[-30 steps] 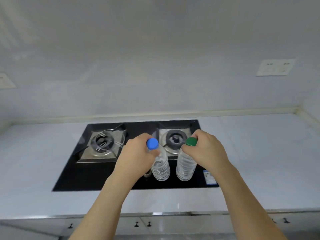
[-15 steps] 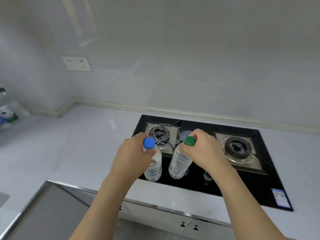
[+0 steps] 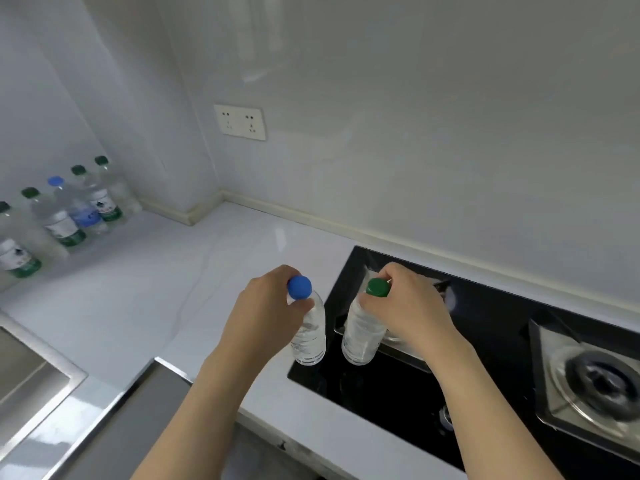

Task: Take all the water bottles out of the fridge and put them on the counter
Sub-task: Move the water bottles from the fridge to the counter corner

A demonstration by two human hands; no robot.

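My left hand grips the neck of a clear water bottle with a blue cap. My right hand grips the neck of a clear bottle with a green cap. Both bottles hang upright, side by side, over the left edge of the black gas hob. Several more water bottles, most with green caps and one with a blue cap, stand in a row on the white counter along the left wall.
A steel sink is set into the counter at the lower left. The hob's burners lie to the right. A double wall socket sits above the counter corner. Cabinet fronts run below the counter edge.
The view has swung left with both bottles carried along. The hob has slid to the right, and the corner, the row of bottles and the sink have come into sight.
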